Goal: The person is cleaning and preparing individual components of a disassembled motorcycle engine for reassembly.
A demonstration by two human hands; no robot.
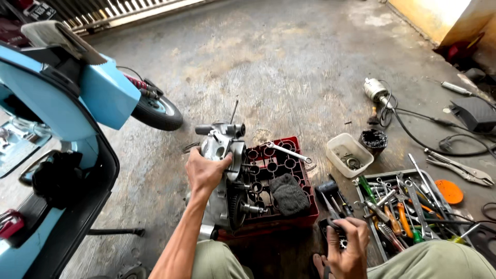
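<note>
- The left hand [204, 170] is wrapped around the top of a grey metal engine block [223, 170], fingers closed on its casing; the block stands upright against the left side of a red plastic crate [289, 217] on the concrete floor [289, 67].
- The right hand [347, 253] is low by the knee, fingers curled round a small dark tool [333, 225] beside a black socket tray; what kind of tool it is I cannot tell.
- On the crate lie a silver spanner [288, 152] and a dark grey rag [289, 194].
- Just right of the crate sit a clear plastic tub [349, 154] with small parts and a black greasy pot [373, 139].
- Further right, a tray of tools [408, 206] is crowded with spanners, screwdrivers and pliers, with an orange disc [449, 191] beside it.
- Cables [429, 134] trail across the floor behind from a small electric motor [375, 90].
- A light blue scooter [62, 108] stands close on the left, hemming in that side, its rear wheel [157, 111] near the block.
</note>
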